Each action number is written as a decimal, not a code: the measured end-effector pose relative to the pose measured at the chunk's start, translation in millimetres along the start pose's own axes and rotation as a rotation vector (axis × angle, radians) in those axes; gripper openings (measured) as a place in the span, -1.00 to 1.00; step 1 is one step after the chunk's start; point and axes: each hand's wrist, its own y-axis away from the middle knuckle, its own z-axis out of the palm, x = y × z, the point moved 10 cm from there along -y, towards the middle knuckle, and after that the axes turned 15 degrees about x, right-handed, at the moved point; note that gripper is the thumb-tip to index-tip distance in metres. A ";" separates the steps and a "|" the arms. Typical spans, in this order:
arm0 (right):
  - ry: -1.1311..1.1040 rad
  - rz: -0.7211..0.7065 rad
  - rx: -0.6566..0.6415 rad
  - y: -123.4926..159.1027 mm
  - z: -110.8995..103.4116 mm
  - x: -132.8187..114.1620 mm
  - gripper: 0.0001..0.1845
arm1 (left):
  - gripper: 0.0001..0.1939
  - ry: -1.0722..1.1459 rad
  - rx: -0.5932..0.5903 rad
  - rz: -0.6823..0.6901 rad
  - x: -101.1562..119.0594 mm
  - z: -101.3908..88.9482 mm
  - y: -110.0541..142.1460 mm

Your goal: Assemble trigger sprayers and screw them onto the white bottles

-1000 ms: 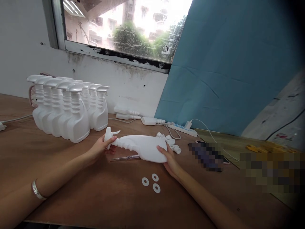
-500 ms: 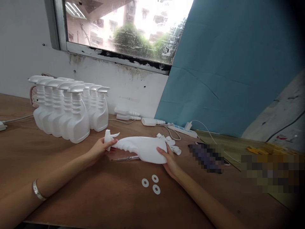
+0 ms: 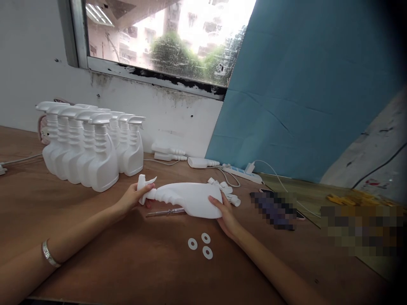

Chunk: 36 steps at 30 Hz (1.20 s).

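Note:
A white spray bottle (image 3: 190, 199) lies sideways in the air between my hands, its base to the right. My right hand (image 3: 224, 212) grips the base end, thumb on the near face. At the neck, my left hand (image 3: 136, 197) is closed around the white trigger sprayer head (image 3: 141, 186), whose trigger points up and right. Whether the head is fully seated on the neck I cannot tell. Beneath the bottle, a screwdriver (image 3: 165, 212) rests on the table, partly hidden. Nearer to me lie three white ring washers (image 3: 207, 252).
Several assembled white spray bottles (image 3: 104, 161) stand in rows at the left. Loose sprayer heads (image 3: 235, 200) lie behind my right hand. Along the wall are empty-looking white bottles (image 3: 202, 162) and a power strip (image 3: 243, 173) with cables. A phone (image 3: 300, 215) lies at the right.
My left hand has shifted slightly left and its fingers have turned a little on the sprayer head. The bottle and my right hand stay almost in place.

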 end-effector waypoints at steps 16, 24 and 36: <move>0.022 -0.022 0.008 -3.9 -2.5 -9.9 -0.55 | -0.64 -0.102 -0.013 0.317 28.4 -0.1 8.7; 0.117 -0.300 0.122 2.1 -11.3 -28.8 -0.53 | -0.67 0.064 -0.116 -0.087 -2.5 9.9 10.8; 0.273 -0.662 0.114 30.1 -9.7 -67.6 -0.32 | -0.65 0.096 -0.177 -0.520 -35.5 11.9 21.8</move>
